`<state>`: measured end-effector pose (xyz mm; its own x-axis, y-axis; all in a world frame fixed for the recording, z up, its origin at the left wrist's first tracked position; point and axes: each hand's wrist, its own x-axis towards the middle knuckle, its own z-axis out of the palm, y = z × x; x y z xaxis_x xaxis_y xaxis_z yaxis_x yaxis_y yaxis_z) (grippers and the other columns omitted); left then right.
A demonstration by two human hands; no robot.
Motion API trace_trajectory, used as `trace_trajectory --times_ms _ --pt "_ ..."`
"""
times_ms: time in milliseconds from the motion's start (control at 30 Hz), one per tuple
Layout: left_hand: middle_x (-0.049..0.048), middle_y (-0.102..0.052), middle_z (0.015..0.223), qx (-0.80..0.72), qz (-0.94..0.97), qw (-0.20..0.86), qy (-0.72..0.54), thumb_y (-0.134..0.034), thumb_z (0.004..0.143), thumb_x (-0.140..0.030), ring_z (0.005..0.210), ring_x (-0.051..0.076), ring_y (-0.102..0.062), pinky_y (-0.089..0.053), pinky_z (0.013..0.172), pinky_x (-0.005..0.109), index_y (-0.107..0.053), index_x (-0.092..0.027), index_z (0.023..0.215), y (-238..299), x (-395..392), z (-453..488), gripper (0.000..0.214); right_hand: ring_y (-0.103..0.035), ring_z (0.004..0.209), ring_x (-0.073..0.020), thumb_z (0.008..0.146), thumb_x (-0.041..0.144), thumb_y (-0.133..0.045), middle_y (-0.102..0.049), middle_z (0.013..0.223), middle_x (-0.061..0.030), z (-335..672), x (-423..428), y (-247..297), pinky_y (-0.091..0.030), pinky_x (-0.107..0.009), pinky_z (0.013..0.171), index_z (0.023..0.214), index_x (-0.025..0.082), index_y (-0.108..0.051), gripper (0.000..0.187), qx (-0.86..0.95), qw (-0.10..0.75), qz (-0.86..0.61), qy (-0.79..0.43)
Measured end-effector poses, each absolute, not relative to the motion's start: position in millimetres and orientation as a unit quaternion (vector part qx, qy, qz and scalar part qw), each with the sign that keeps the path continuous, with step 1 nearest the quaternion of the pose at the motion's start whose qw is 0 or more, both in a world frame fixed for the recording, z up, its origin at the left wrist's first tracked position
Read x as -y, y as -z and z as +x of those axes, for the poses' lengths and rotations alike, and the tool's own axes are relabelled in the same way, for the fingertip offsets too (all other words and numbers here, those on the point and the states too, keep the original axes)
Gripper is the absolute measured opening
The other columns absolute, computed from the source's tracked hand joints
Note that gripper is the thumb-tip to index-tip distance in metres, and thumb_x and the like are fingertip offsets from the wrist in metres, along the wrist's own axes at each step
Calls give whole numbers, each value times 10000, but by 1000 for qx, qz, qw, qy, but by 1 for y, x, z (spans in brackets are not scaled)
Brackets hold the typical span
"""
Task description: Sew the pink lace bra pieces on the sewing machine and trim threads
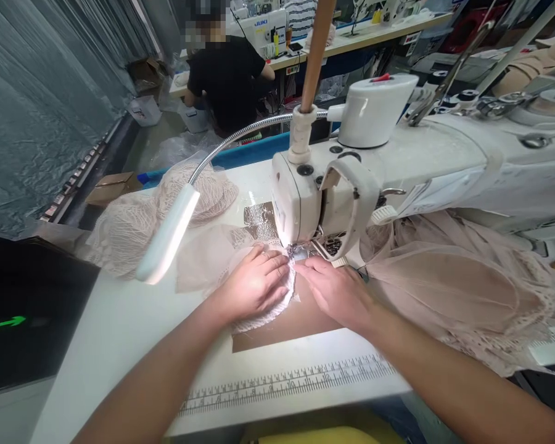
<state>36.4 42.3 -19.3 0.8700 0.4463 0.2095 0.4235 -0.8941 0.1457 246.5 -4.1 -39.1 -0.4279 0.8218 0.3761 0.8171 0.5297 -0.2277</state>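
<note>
My left hand lies flat, palm down, on a piece of pale lace fabric with a scalloped white edge. The fabric lies under the head of a white sewing machine, its edge at the needle area. On the other side of the needle, my right hand has its fingers drawn together, and their tips meet the fabric's edge close to the presser foot. Beneath both hands is a brown plate on the white table. Fingers and machine head hide the exact stitching point.
A lit lamp on a bent metal neck hangs left of the machine. Lace pieces lie piled at the back left, and beige mesh garments at the right. A printed ruler runs along the front edge. A person sits ahead.
</note>
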Motion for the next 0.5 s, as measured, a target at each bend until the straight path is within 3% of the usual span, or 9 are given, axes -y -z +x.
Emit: trace_trajectory --times_ms 167,500 --pt "141 -618 1208 -198 970 53 -130 -442 925 -287 1042 256 -549 -391 977 449 -613 -96 1141 21 -46 34 336 -393 594 -129 836 73 -475 -585 750 -23 249 5 37 -256 -282 539 1008 172 -690 292 868 202 -454 -10" --pt "130 -577 1287 -212 971 48 -103 -426 936 -308 1059 270 -532 -398 966 474 -568 -110 1229 21 -46 33 380 -361 594 -132 813 59 -452 -551 722 -22 247 3 39 -245 -290 549 942 160 -689 288 865 208 -457 2"
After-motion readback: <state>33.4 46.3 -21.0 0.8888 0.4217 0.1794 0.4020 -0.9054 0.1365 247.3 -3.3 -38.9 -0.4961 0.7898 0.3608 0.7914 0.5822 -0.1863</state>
